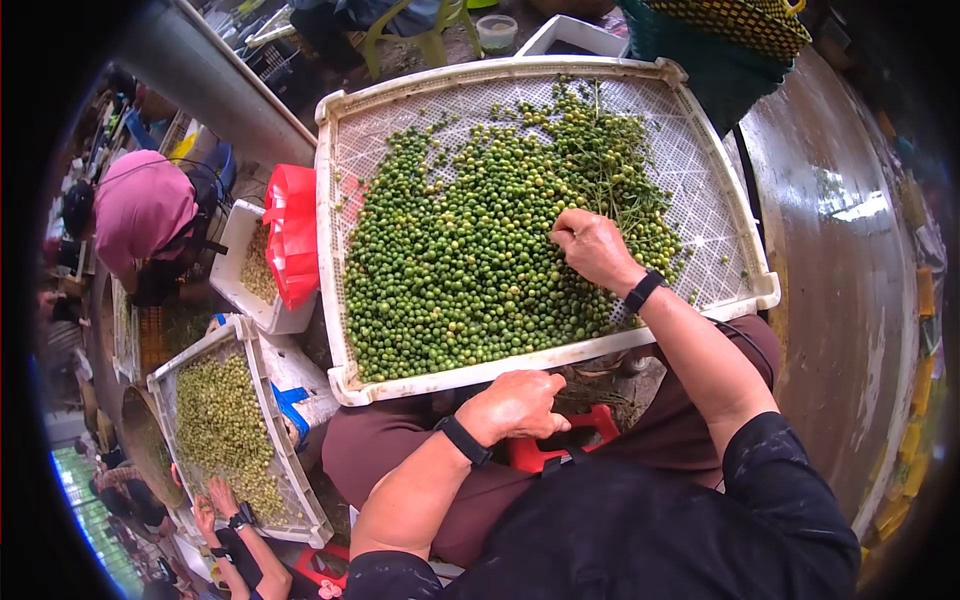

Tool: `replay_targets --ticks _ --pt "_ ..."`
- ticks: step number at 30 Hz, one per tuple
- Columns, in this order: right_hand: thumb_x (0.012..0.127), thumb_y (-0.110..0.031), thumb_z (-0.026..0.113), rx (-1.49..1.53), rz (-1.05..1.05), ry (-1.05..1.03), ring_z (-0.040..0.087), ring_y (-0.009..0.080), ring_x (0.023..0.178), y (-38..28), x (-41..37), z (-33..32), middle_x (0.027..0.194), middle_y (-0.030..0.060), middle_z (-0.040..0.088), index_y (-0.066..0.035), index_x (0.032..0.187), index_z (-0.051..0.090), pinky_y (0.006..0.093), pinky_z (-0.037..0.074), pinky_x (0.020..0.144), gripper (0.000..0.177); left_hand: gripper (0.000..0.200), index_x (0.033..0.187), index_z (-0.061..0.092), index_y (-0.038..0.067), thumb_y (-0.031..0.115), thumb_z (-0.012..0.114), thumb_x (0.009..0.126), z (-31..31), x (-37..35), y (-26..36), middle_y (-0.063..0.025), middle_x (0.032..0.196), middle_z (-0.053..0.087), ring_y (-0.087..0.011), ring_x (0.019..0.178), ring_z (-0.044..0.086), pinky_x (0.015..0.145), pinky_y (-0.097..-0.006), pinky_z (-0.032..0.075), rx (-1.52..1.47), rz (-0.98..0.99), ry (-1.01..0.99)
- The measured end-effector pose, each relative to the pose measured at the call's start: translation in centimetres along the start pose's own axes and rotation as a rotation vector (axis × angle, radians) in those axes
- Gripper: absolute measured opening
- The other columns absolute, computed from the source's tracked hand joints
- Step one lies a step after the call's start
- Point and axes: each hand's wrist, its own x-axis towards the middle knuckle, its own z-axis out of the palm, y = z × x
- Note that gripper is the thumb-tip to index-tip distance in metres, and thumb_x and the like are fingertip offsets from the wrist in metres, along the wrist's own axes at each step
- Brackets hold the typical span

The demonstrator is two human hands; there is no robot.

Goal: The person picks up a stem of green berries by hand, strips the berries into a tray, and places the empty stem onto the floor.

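A white mesh tray [555,357] rests over my knees, holding a wide heap of small round green fruits [450,250]. Thin green stems with fruits on them [625,165] lie at the heap's upper right. My right hand [595,247] is over the right part of the heap, fingers bent and pressed together; what they hold, if anything, is hidden. Below the tray's near rim is my left hand [517,405], its fingers partly curled and the thumb side toward the rim. Nothing shows in it, and some fingertips are out of sight.
At lower left, another person's hands [222,505] work at a second tray [290,440] of paler fruits. A person in pink [145,210] bends at the left. A red bag [291,235] and white box [232,262] stand beside my tray. A metal surface [830,240] lies right.
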Motion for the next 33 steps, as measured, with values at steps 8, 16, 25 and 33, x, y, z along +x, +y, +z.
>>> replay_targets --ticks 8,16,25,33 --pt "0.101 -0.022 0.061 0.697 0.317 -0.117 0.061 0.0081 0.057 -1.2 -3.4 -4.2 0.067 0.0008 0.063 -0.005 0.094 0.064 0.0246 0.048 0.053 0.018 0.059 0.128 0.062 -0.003 0.037 0.078 0.088 -3.2 -1.1 1.5 -0.0147 0.096 0.071 -0.0251 0.091 0.068 0.083 -0.0357 0.053 -0.533 0.148 -0.060" --pt "0.101 -0.024 0.063 0.738 0.300 -0.134 0.054 0.0059 0.055 -5.0 -9.8 -6.9 0.065 0.0004 0.061 -0.007 0.075 0.058 0.0232 0.044 0.052 0.032 0.045 0.120 0.068 -0.002 0.031 0.075 0.090 -4.3 -1.2 1.1 -0.0154 0.103 0.073 -0.0232 0.095 0.069 0.088 -0.0360 0.053 -0.458 0.089 0.074" --pt "0.086 -0.011 0.073 0.099 -0.014 -0.324 0.070 0.0240 0.081 -5.8 -10.4 -6.0 0.092 0.0121 0.072 -0.003 0.108 0.071 0.0346 0.055 0.071 0.023 0.032 0.107 0.071 0.001 0.026 0.075 0.089 -5.1 -2.6 -0.5 -0.0141 0.086 0.071 -0.0259 0.076 0.068 0.071 -0.0377 0.053 -0.390 0.016 0.440" --pt "0.090 -0.034 0.066 -0.162 0.246 -0.049 0.070 0.0425 0.081 -1.6 -0.6 -1.6 0.082 0.0254 0.071 0.000 0.088 0.075 0.0502 0.055 0.079 0.036 0.035 0.115 0.068 0.000 0.023 0.075 0.090 -5.0 -2.6 -1.0 -0.0173 0.098 0.073 -0.0248 0.090 0.070 0.081 -0.0361 0.055 -0.351 -0.021 0.437"
